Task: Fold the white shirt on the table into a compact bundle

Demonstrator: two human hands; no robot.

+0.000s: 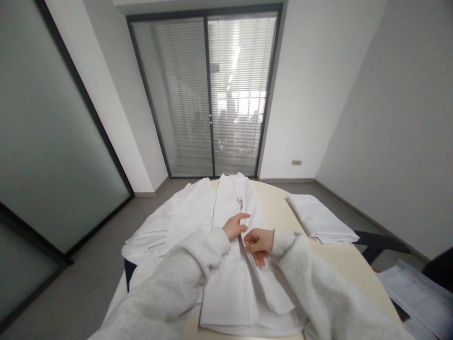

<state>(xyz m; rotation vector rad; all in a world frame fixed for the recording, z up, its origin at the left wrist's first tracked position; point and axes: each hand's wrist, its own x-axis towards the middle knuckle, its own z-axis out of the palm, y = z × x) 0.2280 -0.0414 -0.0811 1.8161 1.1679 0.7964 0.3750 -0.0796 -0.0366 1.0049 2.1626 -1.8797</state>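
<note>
A long white coat (226,302) lies lengthwise in front of me, its collar end at the far side and its hem close to me. On its front, near the opening edge, rests my left hand (234,226), with thumb and fingers apart. Just to the right, my right hand (259,241) pinches the edge of the coat's front panel, which is partly lifted and folded over below the hand. Grey fleecy sleeves cover both my forearms and hide part of the cloth.
More white garments (173,217) are spread along the left of the light wooden table (276,200). A folded white cloth (320,217) sits at the right edge. Beyond it are a dark chair (382,243) and papers (417,293). A glass door with blinds (208,94) stands behind.
</note>
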